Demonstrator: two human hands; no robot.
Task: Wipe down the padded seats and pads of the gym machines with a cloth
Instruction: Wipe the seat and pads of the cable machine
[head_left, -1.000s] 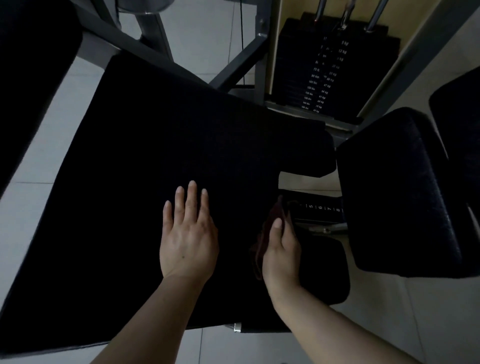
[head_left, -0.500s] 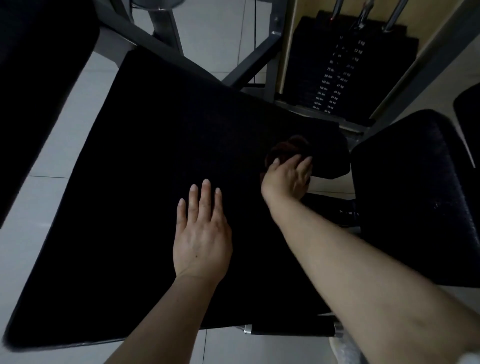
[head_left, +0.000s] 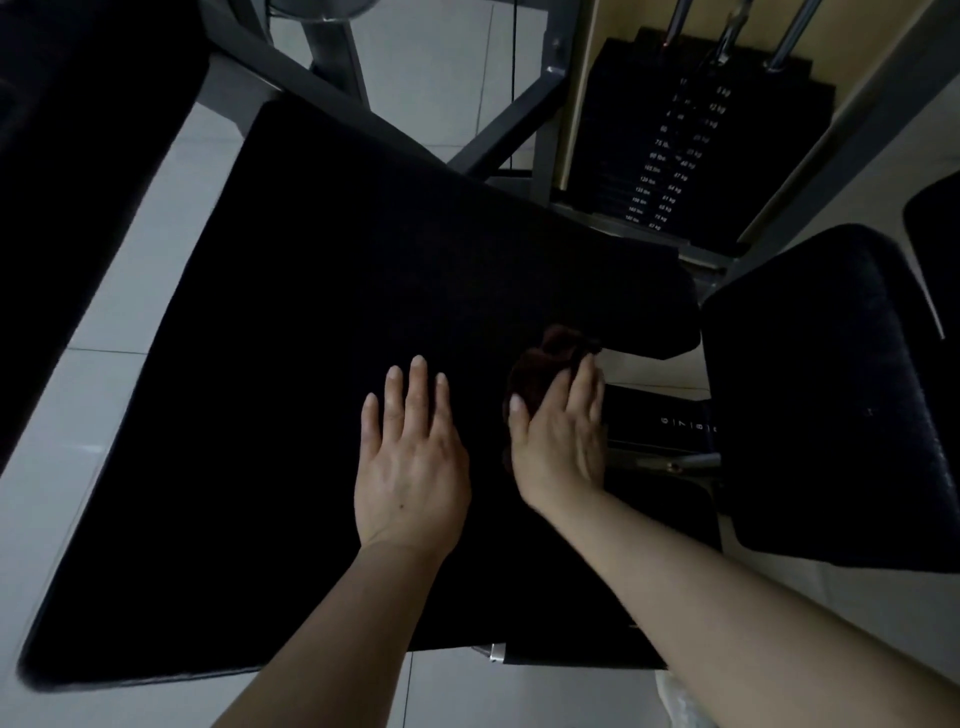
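Your left hand (head_left: 413, 462) is lying flat, just below the middle of the frame, with fingers straight and slightly spread, palm down on the big black seat pad (head_left: 291, 415), holding nothing. Your right hand (head_left: 563, 441) is sitting just beside it to the right, fingers extended and pressing down on the dark reddish cloth (head_left: 540, 364), which is bunching out from under your fingertips near the pad's right edge; whether your thumb is curling round any of the fabric, you cannot tell from this angle. You are, by the look of it, in the middle of wiping this pad, working along its right margin while the left hand is steadying you. The next stroke is calling for even downward pressure and a path that is staying on the pad rather than slipping off the edge toward the numbered adjustment bar (head_left: 670, 415) just right of the cloth. Further out, the second pad (head_left: 831, 405) at the right of the frame is looking like the next surface to do, and the weight stack (head_left: 670, 140) is standing at the upper right, with grey frame tubes (head_left: 311, 88) crossing the top.
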